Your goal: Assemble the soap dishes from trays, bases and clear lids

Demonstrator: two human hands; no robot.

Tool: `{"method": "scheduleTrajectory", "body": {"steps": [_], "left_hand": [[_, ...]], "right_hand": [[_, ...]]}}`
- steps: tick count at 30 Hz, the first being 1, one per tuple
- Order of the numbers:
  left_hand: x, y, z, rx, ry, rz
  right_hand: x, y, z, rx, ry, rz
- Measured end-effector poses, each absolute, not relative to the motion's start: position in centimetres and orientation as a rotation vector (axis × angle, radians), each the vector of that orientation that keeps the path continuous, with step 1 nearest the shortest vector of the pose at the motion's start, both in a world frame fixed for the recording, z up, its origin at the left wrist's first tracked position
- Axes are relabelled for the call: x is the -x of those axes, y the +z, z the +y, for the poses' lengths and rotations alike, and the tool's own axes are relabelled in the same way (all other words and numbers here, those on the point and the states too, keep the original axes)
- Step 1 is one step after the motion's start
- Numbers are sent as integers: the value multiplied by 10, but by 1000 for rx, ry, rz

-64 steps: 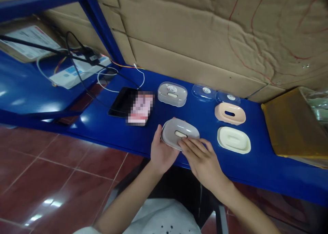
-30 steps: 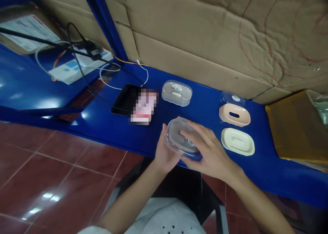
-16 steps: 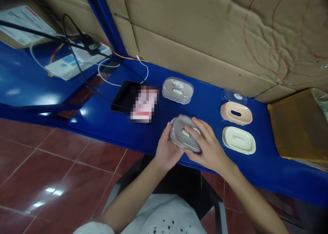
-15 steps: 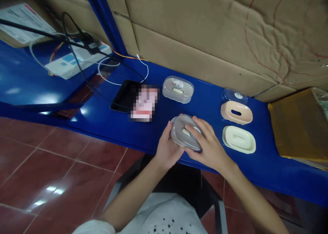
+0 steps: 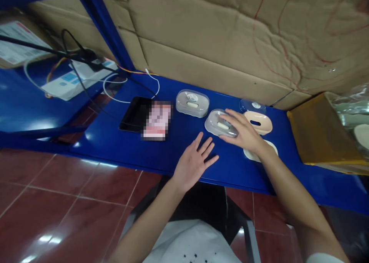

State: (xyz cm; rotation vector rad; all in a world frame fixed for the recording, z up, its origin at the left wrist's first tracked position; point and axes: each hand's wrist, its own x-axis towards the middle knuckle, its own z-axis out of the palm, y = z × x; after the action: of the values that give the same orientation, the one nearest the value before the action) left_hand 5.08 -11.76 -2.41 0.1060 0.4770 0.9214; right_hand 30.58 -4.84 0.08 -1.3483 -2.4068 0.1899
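Note:
My right hand (image 5: 245, 131) is wrapped round a grey soap box (image 5: 215, 121) with a clear lid, at the middle of the blue shelf. Palm up and fingers spread, my left hand (image 5: 192, 165) is empty in front of it. A second lidded soap box (image 5: 184, 103), with a round sticker, stands to the left. Beyond my right hand are a peach soap dish (image 5: 263, 121) with an oval slot and a clear lid (image 5: 245, 105) behind it. My right wrist partly covers a cream soap tray (image 5: 272, 146).
A dark tablet (image 5: 134, 113) and a pixelated pink item (image 5: 157, 121) lie on the left of the shelf. Cables run from a white power strip (image 5: 67, 82). A taped cardboard box (image 5: 319, 128) stands at the right end, and cardboard (image 5: 196, 32) lines the back.
The grey soap box has gone from both hands to the shelf, forward and right, under my right hand. My left hand has let go and opened. The view has shifted slightly.

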Motion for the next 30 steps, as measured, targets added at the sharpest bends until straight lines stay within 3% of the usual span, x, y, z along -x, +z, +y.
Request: {"method": "scheduleTrajectory", "body": {"steps": [9,14,20,24,30], "left_hand": [[-49,-30,-120,-277,876,440],[-46,-32,-124,-308,872,455],[-53,-31,-121,-309,852,442],[-68,-33,-126,-247,768,407],[-79,-27,-130,-29,806,412]], "right_hand": [[-320,20,11,1543,88,-2402],[-347,36,-86,1556,133,-2247],[-369,-11,-201,1750,-65,-2140],[-332,-27,-204,1660,-140,-2027],[-245,-3,-176,1204,194,-2177]]}}
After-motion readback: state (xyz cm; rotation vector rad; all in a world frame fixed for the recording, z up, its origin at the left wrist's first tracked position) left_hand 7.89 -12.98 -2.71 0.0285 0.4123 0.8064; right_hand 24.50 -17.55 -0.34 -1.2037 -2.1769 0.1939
